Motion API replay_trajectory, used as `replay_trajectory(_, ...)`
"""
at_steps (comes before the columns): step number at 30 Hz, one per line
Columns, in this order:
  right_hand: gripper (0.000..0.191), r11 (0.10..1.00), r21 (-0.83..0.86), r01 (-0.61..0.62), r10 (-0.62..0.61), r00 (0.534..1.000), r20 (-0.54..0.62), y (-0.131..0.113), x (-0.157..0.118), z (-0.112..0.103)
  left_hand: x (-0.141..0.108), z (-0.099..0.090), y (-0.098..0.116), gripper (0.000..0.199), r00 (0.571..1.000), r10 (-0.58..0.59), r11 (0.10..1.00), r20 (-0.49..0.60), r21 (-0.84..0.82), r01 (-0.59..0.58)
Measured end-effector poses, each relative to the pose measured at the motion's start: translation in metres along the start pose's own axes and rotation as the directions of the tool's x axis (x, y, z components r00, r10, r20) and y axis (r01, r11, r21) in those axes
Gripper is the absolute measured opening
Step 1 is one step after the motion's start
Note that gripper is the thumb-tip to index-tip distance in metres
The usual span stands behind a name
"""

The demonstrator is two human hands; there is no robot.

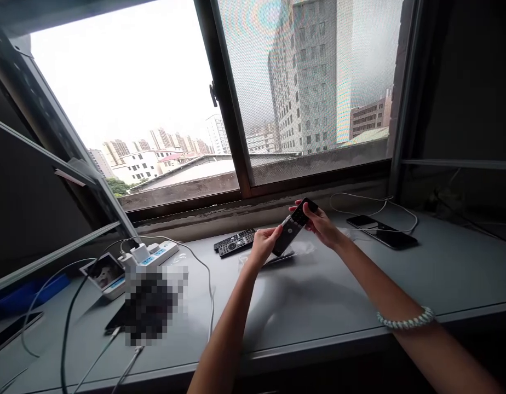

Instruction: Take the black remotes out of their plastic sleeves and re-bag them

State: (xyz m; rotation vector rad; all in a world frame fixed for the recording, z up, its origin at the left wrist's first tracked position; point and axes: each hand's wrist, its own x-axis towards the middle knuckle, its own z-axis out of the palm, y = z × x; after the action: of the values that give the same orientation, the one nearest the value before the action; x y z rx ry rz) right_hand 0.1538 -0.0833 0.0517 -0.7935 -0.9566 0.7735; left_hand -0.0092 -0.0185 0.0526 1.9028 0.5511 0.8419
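A long black remote control [293,232] with small buttons at its upper end is raised above the desk, tilted up to the right. My left hand [265,246] grips its lower left edge, thumb along the side. My right hand [322,224] pinches the upper end, with the thumb on the button face. Clear plastic wrap [304,249] lies on the desk just beneath, along with a dark flat object that the hands partly cover. Left of my left hand, black remote controls [236,244] lie side by side.
A white power strip [158,253] with chargers and trailing cables stands at the left, beside a small picture [105,272] and a pixelated dark device [152,306]. A black phone [382,232] with a white cable lies at the right. The window [240,109] is behind the desk.
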Motion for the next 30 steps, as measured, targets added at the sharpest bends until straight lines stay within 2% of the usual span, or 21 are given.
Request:
replay_trajectory(6, 0.044, 0.998, -0.034, 0.050, -0.051, 0.998, -0.028, -0.004, -0.002, 0.003, -0.001, -0.005, 0.006, 0.055, 0.999, -0.008, 1.000, -0.035, 0.023, 0.009)
replay_trajectory(9, 0.048, 0.997, -0.053, 0.063, -0.065, 0.997, -0.037, -0.007, -0.003, 0.004, -0.004, -0.012, 0.014, 0.055, 0.998, -0.030, 0.999, 0.048, 0.026, 0.028)
replay_trajectory(12, 0.049, 0.993, -0.047, 0.108, -0.110, 0.992, -0.062, -0.011, -0.002, 0.003, -0.010, -0.018, 0.026, 0.058, 0.983, -0.098, 0.995, 0.153, -0.002, 0.100)
replay_trajectory(15, 0.047, 0.987, -0.024, 0.162, -0.163, 0.983, -0.084, -0.012, 0.000, -0.001, -0.014, -0.018, 0.036, 0.063, 0.957, -0.150, 0.984, 0.246, -0.062, 0.170)
replay_trajectory(17, 0.045, 0.986, -0.027, 0.167, -0.168, 0.983, -0.079, -0.012, 0.001, -0.003, -0.015, -0.016, 0.036, 0.063, 0.950, -0.159, 0.976, 0.267, -0.103, 0.192)
replay_trajectory(24, 0.041, 0.986, -0.123, 0.115, -0.119, 0.993, -0.027, -0.012, -0.003, -0.001, -0.010, -0.005, 0.018, 0.055, 0.965, -0.176, 0.969, 0.196, -0.141, 0.205)
replay_trajectory(30, 0.041, 0.986, -0.163, 0.034, -0.031, 0.999, 0.024, -0.011, -0.006, -0.002, -0.009, -0.006, 0.010, 0.054, 0.980, -0.156, 0.977, 0.124, -0.129, 0.172)
